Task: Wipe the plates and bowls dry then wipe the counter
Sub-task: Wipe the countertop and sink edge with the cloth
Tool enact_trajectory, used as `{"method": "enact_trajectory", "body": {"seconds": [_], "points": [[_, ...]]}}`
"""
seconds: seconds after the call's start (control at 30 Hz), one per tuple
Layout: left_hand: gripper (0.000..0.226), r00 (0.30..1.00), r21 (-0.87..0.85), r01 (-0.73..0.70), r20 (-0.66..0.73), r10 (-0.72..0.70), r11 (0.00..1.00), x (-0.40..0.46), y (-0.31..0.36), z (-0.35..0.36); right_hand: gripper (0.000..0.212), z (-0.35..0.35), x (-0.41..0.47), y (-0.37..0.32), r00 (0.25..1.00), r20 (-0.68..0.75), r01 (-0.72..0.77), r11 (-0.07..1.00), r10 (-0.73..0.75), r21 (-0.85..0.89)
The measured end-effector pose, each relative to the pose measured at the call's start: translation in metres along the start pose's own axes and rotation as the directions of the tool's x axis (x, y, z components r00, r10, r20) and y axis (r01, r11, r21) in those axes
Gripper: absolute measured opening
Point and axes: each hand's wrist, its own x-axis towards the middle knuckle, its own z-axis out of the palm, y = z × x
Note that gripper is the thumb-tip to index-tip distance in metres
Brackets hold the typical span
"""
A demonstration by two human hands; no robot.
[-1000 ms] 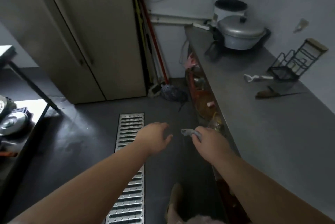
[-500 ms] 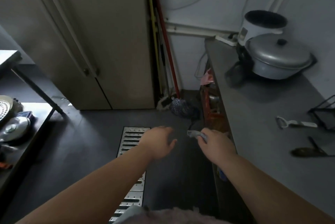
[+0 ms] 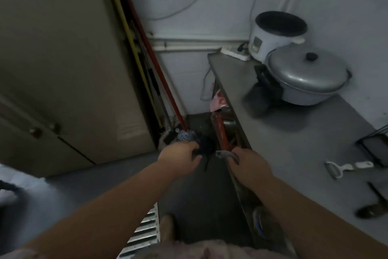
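Nearest, both forearms reach out over the dark floor beside the counter [image 3: 298, 145]. Right hand [image 3: 249, 164] grips a small grey cloth [image 3: 227, 154], bunched at its fingertips by the counter's edge. Left hand [image 3: 180, 157] is curled, seemingly round nothing, though blur hides its fingers. Farther on, a peeler [image 3: 344, 168] lies on the counter; beyond it, a lidded pot [image 3: 306, 74] and cooker [image 3: 275, 32].

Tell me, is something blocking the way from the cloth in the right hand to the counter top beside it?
Nothing visible does. The right hand grips the grey cloth at the counter edge, and the surface beside it is bare.
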Motion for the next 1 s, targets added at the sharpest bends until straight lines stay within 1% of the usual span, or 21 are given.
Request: {"method": "enact_trajectory", "body": {"seconds": [0.13, 0.23, 0.43, 0.53, 0.7, 0.87, 0.93, 1.0], "points": [[0.046, 0.991, 0.031, -0.128, 0.033, 0.127, 0.991, 0.074, -0.015, -0.023, 0.023, -0.014, 0.046, -0.002, 0.992, -0.019, -0.124, 0.992, 0.125, 0.026], [0.047, 0.975, 0.041, -0.217, 0.051, 0.215, 0.975, 0.125, -0.011, -0.034, 0.023, -0.021, 0.067, 0.009, 0.974, -0.022, -0.223, 0.972, 0.225, 0.067], [0.039, 0.911, 0.015, -0.398, 0.126, 0.393, 0.917, 0.213, 0.028, -0.029, 0.025, -0.019, 0.088, 0.064, 0.904, -0.019, -0.422, 0.899, 0.427, 0.119], [0.047, 0.876, 0.021, -0.459, 0.178, 0.448, 0.888, 0.257, 0.048, -0.020, 0.022, -0.018, 0.106, 0.094, 0.865, -0.034, -0.488, 0.856, 0.500, 0.172], [0.055, 0.839, 0.025, -0.518, 0.207, 0.503, 0.855, 0.317, 0.076, -0.005, 0.021, -0.018, 0.131, 0.132, 0.813, -0.050, -0.553, 0.797, 0.580, 0.243], [0.049, 0.781, 0.065, -0.614, 0.189, 0.594, 0.787, 0.365, 0.091, 0.021, 0.031, -0.013, 0.148, 0.147, 0.761, -0.072, -0.623, 0.757, 0.645, 0.198], [0.048, 0.746, 0.083, -0.660, 0.182, 0.640, 0.746, 0.379, 0.095, 0.029, 0.036, -0.007, 0.154, 0.145, 0.733, -0.082, -0.656, 0.733, 0.676, 0.181], [0.052, 0.698, 0.082, -0.712, 0.201, 0.688, 0.698, 0.393, 0.096, 0.034, 0.044, 0.006, 0.160, 0.139, 0.737, -0.047, -0.659, 0.732, 0.675, 0.172]]}}
